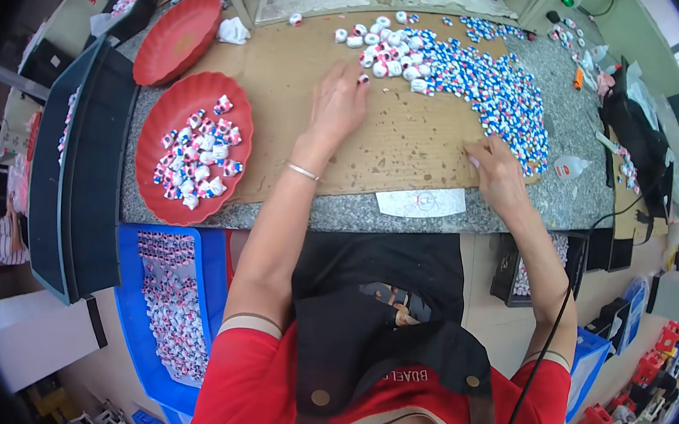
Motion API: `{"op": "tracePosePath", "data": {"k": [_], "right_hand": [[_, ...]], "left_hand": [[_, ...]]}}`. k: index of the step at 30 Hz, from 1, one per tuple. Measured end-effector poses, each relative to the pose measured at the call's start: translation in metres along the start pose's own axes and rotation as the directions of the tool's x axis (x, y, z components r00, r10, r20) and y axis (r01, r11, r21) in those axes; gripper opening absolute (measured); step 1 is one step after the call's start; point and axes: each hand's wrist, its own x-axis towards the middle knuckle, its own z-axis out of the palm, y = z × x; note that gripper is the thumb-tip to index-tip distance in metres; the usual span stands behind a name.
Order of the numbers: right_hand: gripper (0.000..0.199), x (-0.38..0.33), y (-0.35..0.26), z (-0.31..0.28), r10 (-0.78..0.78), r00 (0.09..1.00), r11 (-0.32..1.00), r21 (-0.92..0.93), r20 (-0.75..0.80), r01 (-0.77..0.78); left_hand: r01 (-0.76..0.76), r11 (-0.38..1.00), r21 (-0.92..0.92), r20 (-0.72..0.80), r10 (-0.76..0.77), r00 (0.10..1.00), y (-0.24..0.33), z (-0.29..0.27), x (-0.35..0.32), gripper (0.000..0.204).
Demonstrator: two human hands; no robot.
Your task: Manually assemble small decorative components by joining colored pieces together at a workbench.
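My left hand [339,102] is over the cardboard, below a cluster of rounded white and pink pieces [394,54]. Its fingers are drawn together, and a small dark and pink bit shows at the fingertips; I cannot make out what it is. My right hand [497,172] is at the lower edge of a spread of small blue and white pieces [491,83]. The thumb and fingers there are curled together, and whatever they hold is hidden. Left of my left arm, a red scalloped dish [154,125] holds several small figures [198,153] in white, blue and pink.
A second red dish [178,37] lies behind the first. Stained cardboard [282,125] covers the grey stone worktop [339,214]. A paper slip [420,202] lies at the front edge, and a small clear bottle [570,167] at right. A blue bin [130,306] stands below left.
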Motion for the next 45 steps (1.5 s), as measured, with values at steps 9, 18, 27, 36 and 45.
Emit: {"op": "tracePosePath", "data": {"k": [9,18,27,36,45], "right_hand": [[0.014,-0.001,0.014,-0.005,0.099,0.995,0.995,0.001,-0.018,-0.099],[0.02,-0.019,-0.073,-0.007,-0.184,0.963,0.98,0.113,0.195,0.164],[0.016,-0.019,-0.074,0.0,-0.178,0.956,0.982,0.096,0.234,0.16],[0.014,-0.029,-0.075,-0.01,0.382,0.85,0.514,0.682,0.361,-0.521],[0.018,-0.031,-0.099,-0.015,0.149,0.987,0.829,0.538,0.056,-0.156]], "left_hand": [[0.61,0.089,-0.787,0.592,-0.165,0.789,0.047,-0.061,-0.096,0.035],[0.545,0.098,-0.832,0.514,-0.233,0.826,0.055,-0.069,-0.122,0.036],[0.355,0.619,-0.701,0.267,-0.234,0.935,0.066,-0.051,-0.134,0.032],[0.274,0.614,-0.74,0.282,-0.087,0.955,0.08,-0.025,-0.133,0.033],[0.537,0.237,-0.81,0.564,0.059,0.824,0.09,-0.03,-0.129,0.026]]}}
